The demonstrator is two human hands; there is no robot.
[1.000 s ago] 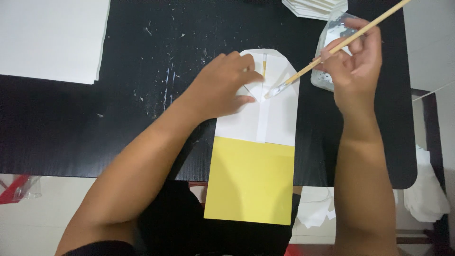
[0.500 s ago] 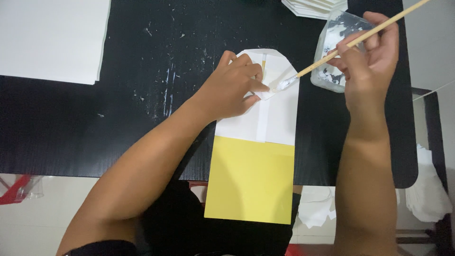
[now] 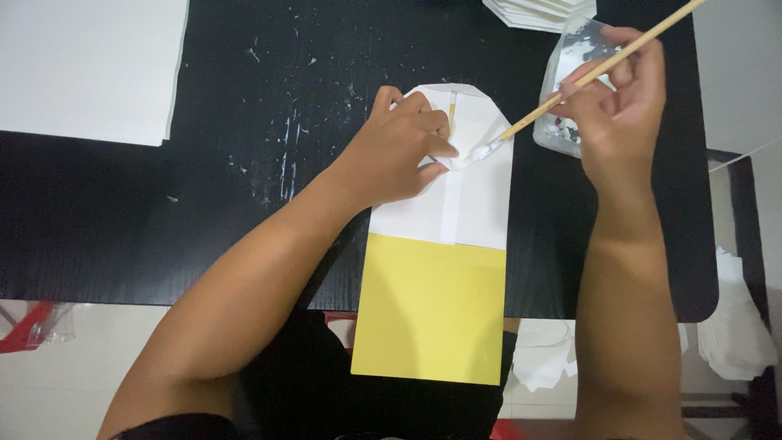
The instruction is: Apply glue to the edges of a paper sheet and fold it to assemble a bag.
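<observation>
Folded paper: I see the yellow-and-white folded paper (image 3: 436, 269) lying on the black surface (image 3: 244, 204), its yellow end hanging over the near edge.
Left hand: my left hand (image 3: 399, 151) presses flat on the paper's white upper part, fingers curled at the centre fold, clasping nothing.
Right hand: my right hand (image 3: 623, 98), beside the paper's top right corner, has its grip closed around a wooden paintbrush (image 3: 570, 85).
Brush tip: white bristles touch the paper near the fold.
Container: a clear plastic container (image 3: 566, 90) sits just right of the paper, behind the right hand.
White sheet: a white sheet (image 3: 85, 65) lies well left of the paper.
</observation>
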